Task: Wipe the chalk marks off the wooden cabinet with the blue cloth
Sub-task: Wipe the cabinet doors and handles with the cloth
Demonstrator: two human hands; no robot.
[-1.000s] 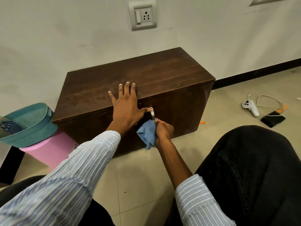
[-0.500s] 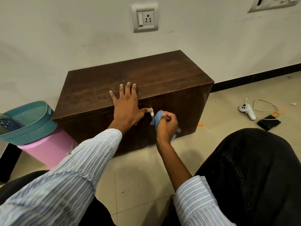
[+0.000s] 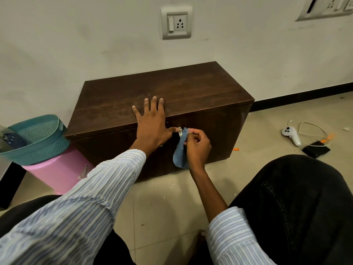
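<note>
The head view showed one wooden cabinet standing on the tiled floor against the wall, with its front facing the person. Two hands were in view. The left hand lay flat on the front edge of the cabinet top, fingers straight and spread, thumb reaching down over the edge toward the one metal handle on the cabinet front. The right hand had its fingers curled round one blue cloth, bunched against the cabinet front just right of the handle; the lower part of the cloth hung below the hand. Faint pale smears showed on the cabinet top near the left fingers; whether they were chalk could not be told. Left of the cabinet stood one pink stool bearing one teal basket. On the floor to the right lay one white controller with one white cable, beside one flat black object. Two wall socket plates were visible, one above the cabinet and one at the upper right. Compared with the frame 0.5 s earlier, the left hand held the same position, while the right hand had turned so that more cloth hung below it.
</note>
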